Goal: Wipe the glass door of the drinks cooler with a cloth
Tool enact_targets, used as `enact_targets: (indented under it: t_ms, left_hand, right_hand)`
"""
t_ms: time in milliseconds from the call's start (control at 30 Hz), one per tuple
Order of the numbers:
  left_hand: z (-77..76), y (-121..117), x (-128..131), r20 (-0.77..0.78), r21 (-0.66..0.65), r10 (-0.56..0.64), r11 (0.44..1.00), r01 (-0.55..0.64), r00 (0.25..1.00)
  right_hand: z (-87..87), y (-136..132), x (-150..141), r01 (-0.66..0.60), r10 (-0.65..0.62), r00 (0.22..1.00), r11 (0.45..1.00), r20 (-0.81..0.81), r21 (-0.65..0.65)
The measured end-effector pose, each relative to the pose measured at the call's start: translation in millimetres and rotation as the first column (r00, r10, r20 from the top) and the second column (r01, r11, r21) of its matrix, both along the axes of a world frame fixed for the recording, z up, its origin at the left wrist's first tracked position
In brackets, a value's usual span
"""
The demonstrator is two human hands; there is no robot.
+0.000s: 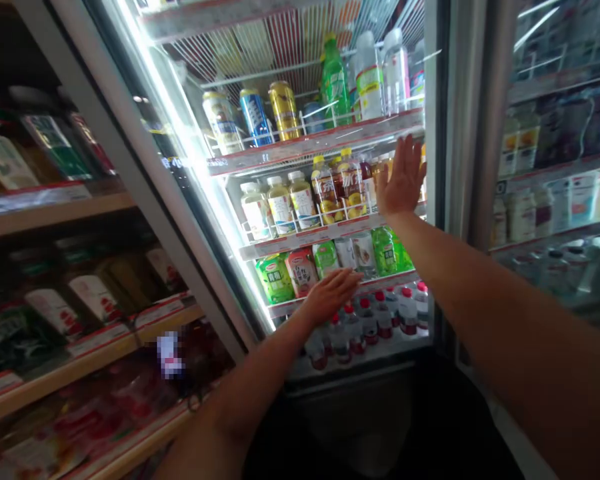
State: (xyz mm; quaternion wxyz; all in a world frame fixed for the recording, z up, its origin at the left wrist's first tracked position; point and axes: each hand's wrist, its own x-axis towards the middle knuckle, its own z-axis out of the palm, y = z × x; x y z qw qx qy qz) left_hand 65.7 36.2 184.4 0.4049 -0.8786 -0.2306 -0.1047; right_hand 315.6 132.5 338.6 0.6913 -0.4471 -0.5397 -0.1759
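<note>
Both my arms reach toward a lit drinks fridge full of bottles and cans. My left hand (pixel 333 293) is flat with fingers stretched, in front of the shelf with green bottles (pixel 274 277) and a red-labelled bottle (pixel 301 272). Raised higher, my right hand (pixel 403 179) has its fingers extended, near the yellow-capped iced tea bottles (pixel 351 183). Neither hand holds anything; whether they touch the shelves or the glass I cannot tell. White-labelled bottles (pixel 279 205) stand left of the tea. Red-capped water bottles (pixel 364 320) fill the bottom.
Cans (pixel 283 110) and a green soda bottle (pixel 334 80) stand on the upper shelf. On the left, wooden shelves (pixel 95 207) carry more bottles. A metal door frame (pixel 473 133) borders the fridge, with another stocked glass-fronted section (pixel 560 167) to its right.
</note>
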Motion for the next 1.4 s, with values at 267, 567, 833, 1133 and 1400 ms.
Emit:
enact_targets:
  t_ms: [267,567,833,1133,1400]
  left_hand:
    - [108.2,4.7,21.1,0.043,-0.007,0.117,0.993,-0.116,0.992]
    - [216.0,5.3,25.0,0.129,0.078,0.176,0.979,-0.187,0.976]
    - [288.6,16.3,-1.8,0.261,0.193,0.188,0.951,-0.242,0.947]
    - [333.3,-9.9,-27.6,0.463,0.256,0.358,0.822,-0.509,0.811]
    - [340.8,-2.3,-58.2,0.438,0.413,0.220,0.812,-0.413,0.871]
  right_hand:
    - [-9.3,6.0,4.7,-0.044,0.044,0.999,0.999,0.004,0.027]
    - [-7.1,4.3,7.6,0.041,-0.037,0.998,0.996,0.058,-0.074]
    - [-9.6,3.8,7.7,0.056,-0.053,0.996,0.997,0.067,-0.049]
    - [-10.8,0.7,7.6,0.045,-0.041,0.997,0.998,0.068,-0.051]
    - [-9.9,2.5,8.0,0.062,-0.057,0.996,0.996,0.073,-0.058]
